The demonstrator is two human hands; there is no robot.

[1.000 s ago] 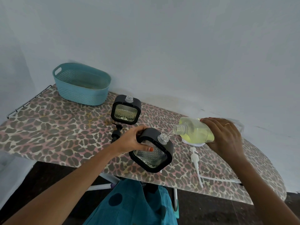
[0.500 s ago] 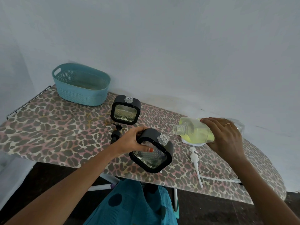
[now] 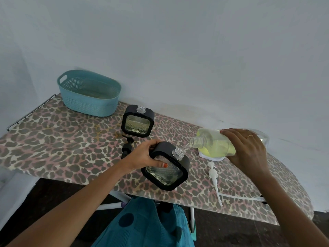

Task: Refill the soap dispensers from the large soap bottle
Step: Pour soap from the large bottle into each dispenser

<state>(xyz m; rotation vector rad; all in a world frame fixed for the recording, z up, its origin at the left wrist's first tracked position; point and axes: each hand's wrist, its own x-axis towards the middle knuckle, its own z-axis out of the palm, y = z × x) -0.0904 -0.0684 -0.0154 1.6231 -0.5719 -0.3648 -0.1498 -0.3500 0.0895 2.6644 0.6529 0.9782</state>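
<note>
While soap is poured at frame centre, the tilted dispenser (image 3: pixel 166 166) is clamped by its rigid black frame in the left hand (image 3: pixel 142 156); the large soap bottle (image 3: pixel 214 144), likely heavy and slippery, is gripped mid-body by the right hand (image 3: pixel 247 148).

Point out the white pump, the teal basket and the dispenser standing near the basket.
white pump (image 3: pixel 213 172), head view, on its collar.
teal basket (image 3: pixel 92 106), head view, on its front wall.
standing dispenser (image 3: pixel 137 126), head view, on its clear window.

right hand (image 3: pixel 247 150) tips soap bottle (image 3: pixel 213 142) into dispenser (image 3: pixel 167 166) held by left hand (image 3: pixel 142 155).
</note>
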